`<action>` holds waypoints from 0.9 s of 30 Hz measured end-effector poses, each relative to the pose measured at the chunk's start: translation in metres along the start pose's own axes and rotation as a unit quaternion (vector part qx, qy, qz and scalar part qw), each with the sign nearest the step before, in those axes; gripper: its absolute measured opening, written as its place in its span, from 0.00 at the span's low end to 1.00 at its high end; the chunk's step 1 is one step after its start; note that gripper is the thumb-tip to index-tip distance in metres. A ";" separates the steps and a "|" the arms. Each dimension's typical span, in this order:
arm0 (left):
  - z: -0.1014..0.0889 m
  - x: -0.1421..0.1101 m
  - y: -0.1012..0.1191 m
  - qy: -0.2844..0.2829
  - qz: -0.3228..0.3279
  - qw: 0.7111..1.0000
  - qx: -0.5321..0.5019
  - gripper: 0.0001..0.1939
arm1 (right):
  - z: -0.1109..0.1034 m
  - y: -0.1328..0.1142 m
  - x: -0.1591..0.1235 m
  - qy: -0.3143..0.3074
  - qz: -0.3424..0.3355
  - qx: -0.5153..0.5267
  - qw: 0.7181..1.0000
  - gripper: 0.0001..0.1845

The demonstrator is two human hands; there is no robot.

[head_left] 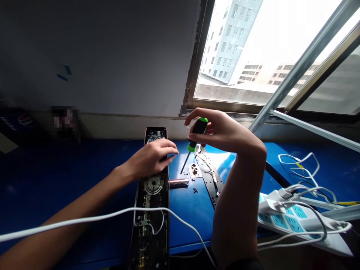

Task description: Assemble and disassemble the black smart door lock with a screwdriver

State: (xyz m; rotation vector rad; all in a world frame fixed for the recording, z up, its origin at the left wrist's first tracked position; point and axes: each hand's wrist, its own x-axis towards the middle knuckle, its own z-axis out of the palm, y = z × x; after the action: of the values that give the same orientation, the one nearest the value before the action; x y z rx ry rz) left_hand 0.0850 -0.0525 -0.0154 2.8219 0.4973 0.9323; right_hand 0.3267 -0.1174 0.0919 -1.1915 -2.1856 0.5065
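My right hand [218, 129] grips a green-and-black screwdriver [199, 129], its shaft slanting down toward small dark screws on the blue tabletop. Palm down, my left hand [153, 159] lies over a long, narrow opened device [153, 202], fingers stretched and slightly parted, covering part of its inside. A round metal part, small brackets and wires show in the device, with a circuit board at its far end. Just right of it are a shiny pinkish metal piece [180, 183], a square metal plate [195, 170] and some loose dark screws [195, 191].
A long black perforated plate [209, 176] with a whitish cable lies beyond the screws. At right, a white power strip [292, 221] carries several plugs and tangled cords. A white cable [112, 214] crosses above my left forearm and the device. Metal bars stand before the window.
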 end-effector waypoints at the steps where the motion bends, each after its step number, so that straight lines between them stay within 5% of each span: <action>1: -0.004 -0.014 -0.004 0.054 -0.003 0.998 0.013 0.12 | 0.003 -0.003 0.002 0.014 -0.022 0.015 1.000 0.15; 5: -0.005 -0.066 -0.016 0.186 -0.095 0.976 0.054 0.14 | 0.022 -0.018 0.019 0.114 -0.096 0.054 0.987 0.20; 9: 0.004 -0.098 -0.024 0.175 -0.148 0.973 0.039 0.16 | 0.049 -0.031 0.041 0.173 -0.142 0.072 0.972 0.17; 17: 0.002 -0.096 -0.015 0.167 -0.152 0.974 0.009 0.15 | 0.085 -0.037 0.064 0.155 -0.153 0.022 0.976 0.18; 27: 0.003 -0.099 -0.015 0.155 -0.151 0.976 0.005 0.15 | 0.091 -0.037 0.067 0.169 -0.164 -0.009 0.972 0.17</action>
State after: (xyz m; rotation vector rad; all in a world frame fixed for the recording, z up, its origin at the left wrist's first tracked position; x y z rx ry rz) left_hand 0.0083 -0.0728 -0.0765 2.5146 0.9369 1.3036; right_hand 0.2156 -0.0845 0.0659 -0.8276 -2.0334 0.1324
